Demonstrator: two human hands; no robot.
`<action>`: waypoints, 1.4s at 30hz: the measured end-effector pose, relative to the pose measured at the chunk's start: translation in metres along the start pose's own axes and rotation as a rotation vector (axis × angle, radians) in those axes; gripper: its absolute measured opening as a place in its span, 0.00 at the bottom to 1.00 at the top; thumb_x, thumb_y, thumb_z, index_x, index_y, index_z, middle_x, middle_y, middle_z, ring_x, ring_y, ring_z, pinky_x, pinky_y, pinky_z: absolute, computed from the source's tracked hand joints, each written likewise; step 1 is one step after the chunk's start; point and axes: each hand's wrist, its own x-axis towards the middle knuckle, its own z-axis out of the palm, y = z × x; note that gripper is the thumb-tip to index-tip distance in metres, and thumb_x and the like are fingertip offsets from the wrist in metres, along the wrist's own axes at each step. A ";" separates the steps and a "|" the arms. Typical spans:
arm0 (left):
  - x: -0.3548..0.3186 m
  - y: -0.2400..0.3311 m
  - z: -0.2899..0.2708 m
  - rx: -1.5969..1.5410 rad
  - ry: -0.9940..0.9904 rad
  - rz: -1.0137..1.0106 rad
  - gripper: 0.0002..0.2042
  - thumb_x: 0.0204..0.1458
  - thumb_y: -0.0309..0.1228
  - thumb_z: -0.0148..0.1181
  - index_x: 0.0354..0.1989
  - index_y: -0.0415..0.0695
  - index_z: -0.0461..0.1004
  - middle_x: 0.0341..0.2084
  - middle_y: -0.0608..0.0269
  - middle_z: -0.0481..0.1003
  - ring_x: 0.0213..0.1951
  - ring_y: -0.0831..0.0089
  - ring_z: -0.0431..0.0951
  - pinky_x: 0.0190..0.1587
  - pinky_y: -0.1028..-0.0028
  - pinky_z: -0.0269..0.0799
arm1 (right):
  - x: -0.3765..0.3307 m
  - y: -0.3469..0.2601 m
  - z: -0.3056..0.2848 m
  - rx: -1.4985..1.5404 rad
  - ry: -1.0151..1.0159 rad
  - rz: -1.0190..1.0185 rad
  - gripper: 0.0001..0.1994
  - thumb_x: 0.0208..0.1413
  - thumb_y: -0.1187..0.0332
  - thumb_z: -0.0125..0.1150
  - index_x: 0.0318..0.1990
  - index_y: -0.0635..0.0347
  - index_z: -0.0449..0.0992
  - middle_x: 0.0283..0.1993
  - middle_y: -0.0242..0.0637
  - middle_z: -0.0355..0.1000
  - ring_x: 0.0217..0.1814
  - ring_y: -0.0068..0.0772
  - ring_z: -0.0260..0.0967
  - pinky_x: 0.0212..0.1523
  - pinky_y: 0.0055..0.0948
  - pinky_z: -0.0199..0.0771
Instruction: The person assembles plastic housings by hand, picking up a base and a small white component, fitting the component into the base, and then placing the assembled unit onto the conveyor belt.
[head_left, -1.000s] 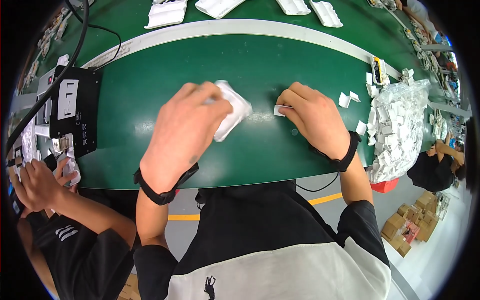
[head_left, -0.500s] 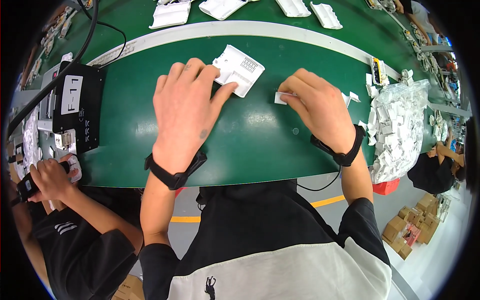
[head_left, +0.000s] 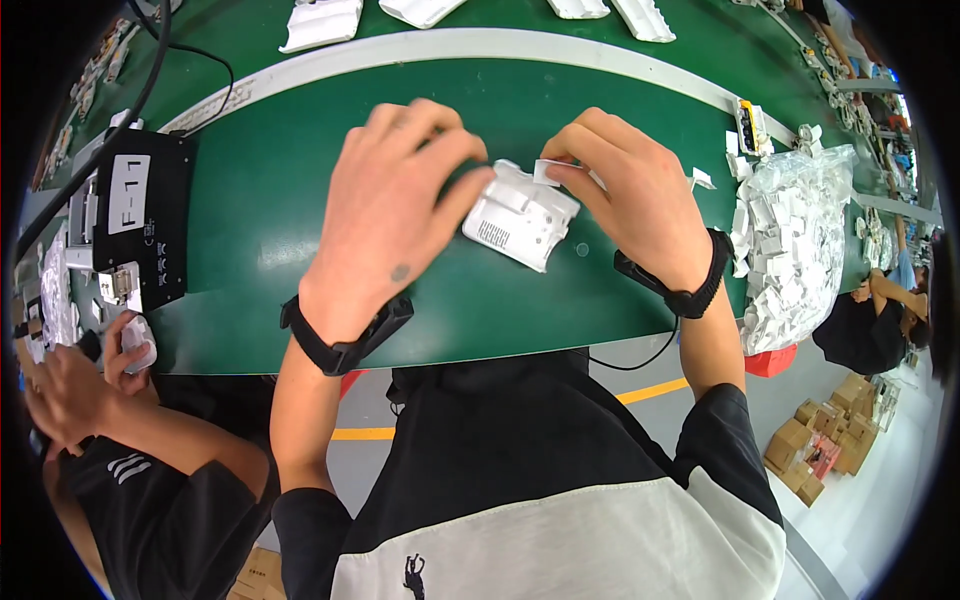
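Note:
A white plastic housing [head_left: 525,222] with vent slots lies on the green bench between my hands. My left hand [head_left: 390,190] is at its left edge, slightly blurred, with thumb and forefinger apart. The thumb tip is close to the housing; I cannot tell if it touches. On the other side, my right hand [head_left: 640,195] pinches a small flat white plastic piece [head_left: 546,172] just beyond the housing's far right edge. The fingers cover part of that piece. Both wrists wear black bands.
At the right stands a clear bag [head_left: 795,250] of small white pieces, with a yellow-and-white part [head_left: 750,128] behind it. A black machine [head_left: 150,220] stands at the left, near a co-worker's hands [head_left: 75,395]. White housings [head_left: 325,22] lie beyond the pale rail [head_left: 470,45].
The housing has been turned around and now lies nearer to me and further right. My right hand has moved slightly left and away from me with the small piece, up to the housing.

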 end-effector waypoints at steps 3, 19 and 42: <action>-0.005 0.011 0.004 0.012 -0.137 0.156 0.10 0.53 0.29 0.71 0.43 0.48 0.83 0.48 0.69 0.78 0.54 0.62 0.75 0.55 0.61 0.71 | -0.002 -0.001 -0.002 0.016 -0.016 0.011 0.05 0.60 0.76 0.70 0.42 0.60 0.81 0.38 0.36 0.75 0.38 0.40 0.75 0.39 0.34 0.75; -0.001 0.016 0.015 0.067 -0.221 0.198 0.01 0.57 0.27 0.66 0.34 0.48 0.83 0.33 0.69 0.78 0.40 0.66 0.76 0.49 0.65 0.68 | -0.020 -0.012 -0.002 0.058 -0.037 0.023 0.06 0.57 0.77 0.72 0.41 0.60 0.83 0.38 0.36 0.76 0.40 0.41 0.73 0.41 0.35 0.75; -0.005 0.018 0.021 -0.031 -0.184 0.019 0.02 0.57 0.28 0.67 0.33 0.48 0.81 0.28 0.64 0.73 0.33 0.60 0.78 0.36 0.61 0.68 | -0.002 -0.010 0.010 0.113 -0.212 -0.059 0.06 0.56 0.76 0.69 0.39 0.60 0.78 0.37 0.36 0.70 0.42 0.45 0.65 0.43 0.42 0.71</action>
